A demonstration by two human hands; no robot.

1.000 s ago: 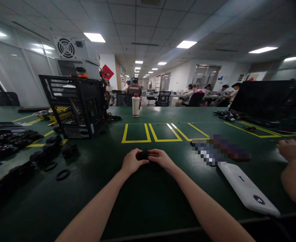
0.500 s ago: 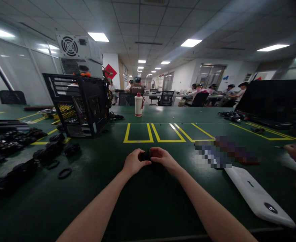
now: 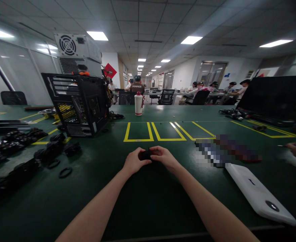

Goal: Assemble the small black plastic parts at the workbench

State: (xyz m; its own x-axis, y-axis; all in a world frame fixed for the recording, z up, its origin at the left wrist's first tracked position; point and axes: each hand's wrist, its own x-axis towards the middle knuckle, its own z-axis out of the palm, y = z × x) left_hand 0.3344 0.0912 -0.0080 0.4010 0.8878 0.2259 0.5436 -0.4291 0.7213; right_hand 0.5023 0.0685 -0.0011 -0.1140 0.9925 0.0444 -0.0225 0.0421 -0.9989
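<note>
"Part (image 3: 146,155), all black! Where is it?"
"Between the left hand (image 3: 135,161) and right hand (image 3: 164,158), over the bench (image 3: 148,205), near yellow lines (image 3: 130,140)."
"Wide grip?"
"No, narrow. Both hold it."

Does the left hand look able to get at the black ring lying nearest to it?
Probably yes: I see nothing blocking the stretch of green table between the left hand and the black ring. That hand does seem occupied with a small black part, though.
</note>
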